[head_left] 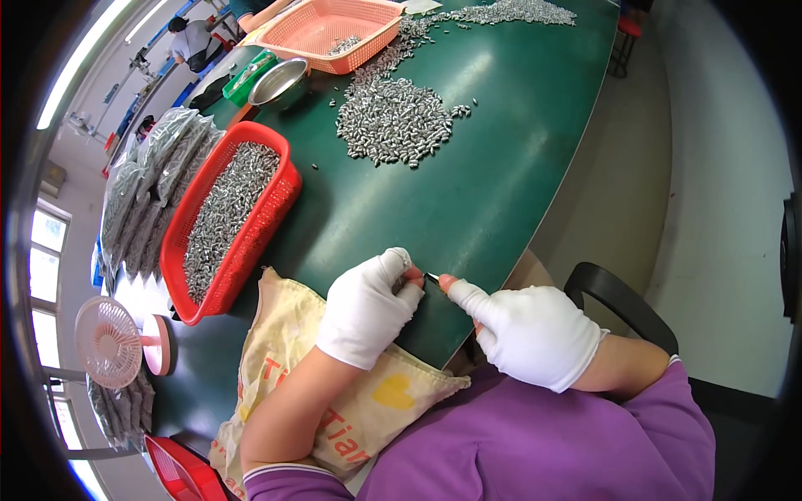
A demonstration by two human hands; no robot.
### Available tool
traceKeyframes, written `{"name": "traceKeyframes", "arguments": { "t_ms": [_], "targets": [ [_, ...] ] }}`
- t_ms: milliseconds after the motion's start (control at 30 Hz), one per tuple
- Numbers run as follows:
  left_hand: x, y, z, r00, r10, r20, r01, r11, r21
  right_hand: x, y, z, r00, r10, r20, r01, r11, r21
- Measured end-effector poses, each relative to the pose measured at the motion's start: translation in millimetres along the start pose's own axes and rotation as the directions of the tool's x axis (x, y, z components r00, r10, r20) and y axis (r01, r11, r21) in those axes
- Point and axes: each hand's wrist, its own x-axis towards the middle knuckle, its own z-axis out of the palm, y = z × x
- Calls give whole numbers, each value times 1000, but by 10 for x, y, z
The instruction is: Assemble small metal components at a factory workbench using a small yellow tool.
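My left hand (368,305), in a white glove with bare fingertips, is closed in a pinch over the green table near its edge. Whatever lies between those fingertips is too small and hidden to make out. My right hand (539,334), gloved the same way, grips a thin tool with a dark tip (431,276), and the tip points at the left fingertips. Beyond my hands, a pile of small silvery metal parts (393,123) is spread on the table. To the left, a red plastic basket (288,188) holds many similar small parts.
Filled plastic bags (138,188) are stacked behind the red basket. A small pink fan (109,342) stands at the left. A cream cloth (280,326) lies under my left forearm. Farther off are a peach basket (292,33), a metal bowl (280,82) and other people.
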Motion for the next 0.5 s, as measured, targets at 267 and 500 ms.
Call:
{"name": "traceKeyframes", "arguments": {
  "t_ms": [267,500],
  "targets": [
    [-32,-59,-35,997,44,-64,-41,997,60,129,128,-60,974,-44,-221,7,986,-168],
    [11,-16,-424,980,-189,-68,113,799,-590,954,398,-30,868,-419,-268,307,875,-374]
  ]
}}
